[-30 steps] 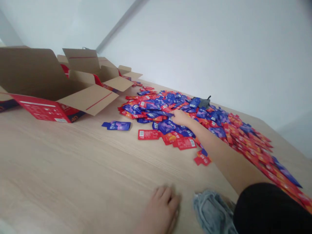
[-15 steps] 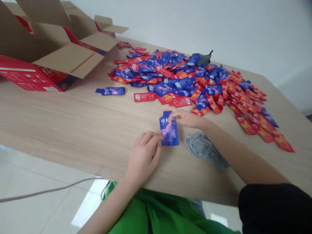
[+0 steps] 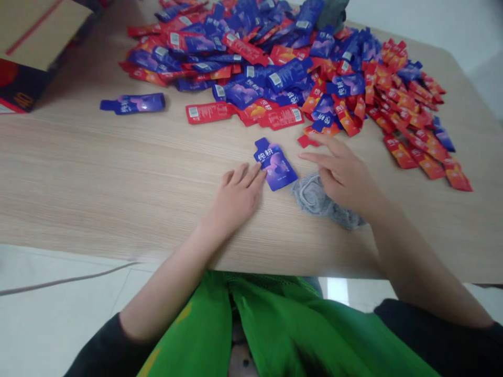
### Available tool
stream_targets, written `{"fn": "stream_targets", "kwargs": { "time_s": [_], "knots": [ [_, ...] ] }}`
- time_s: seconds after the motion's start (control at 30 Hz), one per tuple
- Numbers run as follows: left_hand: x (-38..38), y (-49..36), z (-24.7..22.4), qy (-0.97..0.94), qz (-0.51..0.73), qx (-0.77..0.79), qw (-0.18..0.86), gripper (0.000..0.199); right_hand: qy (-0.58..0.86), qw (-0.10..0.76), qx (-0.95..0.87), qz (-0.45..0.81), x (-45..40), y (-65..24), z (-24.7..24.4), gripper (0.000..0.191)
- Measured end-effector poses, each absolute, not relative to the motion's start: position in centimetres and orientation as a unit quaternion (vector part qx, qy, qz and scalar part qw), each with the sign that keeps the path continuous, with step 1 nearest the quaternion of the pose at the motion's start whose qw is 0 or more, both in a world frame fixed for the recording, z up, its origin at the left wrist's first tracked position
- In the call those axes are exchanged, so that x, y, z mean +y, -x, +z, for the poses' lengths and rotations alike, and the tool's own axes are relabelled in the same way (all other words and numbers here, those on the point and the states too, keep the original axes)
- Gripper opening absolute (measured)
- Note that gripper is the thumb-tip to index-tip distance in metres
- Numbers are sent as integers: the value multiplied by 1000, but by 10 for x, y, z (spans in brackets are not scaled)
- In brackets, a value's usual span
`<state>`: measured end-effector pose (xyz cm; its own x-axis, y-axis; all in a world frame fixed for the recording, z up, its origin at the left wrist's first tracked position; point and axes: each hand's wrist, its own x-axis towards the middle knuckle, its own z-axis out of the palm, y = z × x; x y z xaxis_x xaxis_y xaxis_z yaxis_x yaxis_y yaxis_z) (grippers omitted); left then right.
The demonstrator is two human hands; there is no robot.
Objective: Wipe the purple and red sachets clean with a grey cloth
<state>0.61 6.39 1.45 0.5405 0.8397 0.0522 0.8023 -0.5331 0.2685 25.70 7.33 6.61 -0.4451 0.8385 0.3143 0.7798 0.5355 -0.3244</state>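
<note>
While the left hand (image 3: 238, 199) rests its slightly spread fingers against the left edge of a flat blue-and-purple pouch (image 3: 280, 172) on the pale wood-grain counter (image 3: 98, 193), the right hand (image 3: 346, 173), fingers parted and bare, partly covers a crumpled grey cloth (image 3: 309, 196) from view

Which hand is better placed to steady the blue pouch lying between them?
Probably the left hand: its fingertips appear to touch the left edge of the blue pouch. The right hand looks clear of it, fingers spread, by the gray cloth.
</note>
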Motion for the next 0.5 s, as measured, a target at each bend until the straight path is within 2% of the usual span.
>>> {"fn": "stream_targets", "kwargs": {
  "time_s": [0.1, 0.27, 0.5],
  "knots": [
    [48, -11, 16, -861, 78, 495, 83, 49, 517, 195, -831, 64, 42, -275, 53, 41],
    [19, -7, 34, -864, 64, 492, 83, 32, 555, 96, -821, 88, 17, -282, 26, 58],
    [9, 21, 18, -843, 133, 516, 71, 42, 586, 140, -797, 42, 27, -286, 12, 45]
  ]
}}
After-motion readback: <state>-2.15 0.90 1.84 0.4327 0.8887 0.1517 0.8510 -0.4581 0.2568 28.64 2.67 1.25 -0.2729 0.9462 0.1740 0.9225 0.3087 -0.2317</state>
